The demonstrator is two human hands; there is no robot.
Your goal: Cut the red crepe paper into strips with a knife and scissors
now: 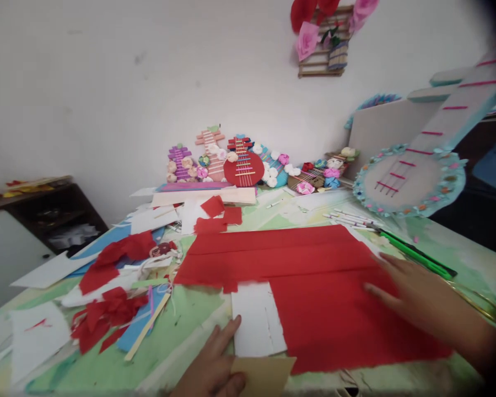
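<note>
A large sheet of red paper (334, 309) lies in the middle of the table, creased across its upper part. White board (256, 320) shows beside its lower left section. My left hand (215, 364) is at the bottom, thumb and fingers round the left end of a tan card (267, 375), with the index finger stretched toward the white board. Flat over the right part of the red paper, my right hand (409, 292) has its fingers apart and holds nothing.
Red scraps (107, 314) and blue strips lie at the left. A green cutter (417, 253) and white pens (351, 218) are at the right. Decorated instrument models (243, 168) line the wall; a large one (409, 176) leans at the right.
</note>
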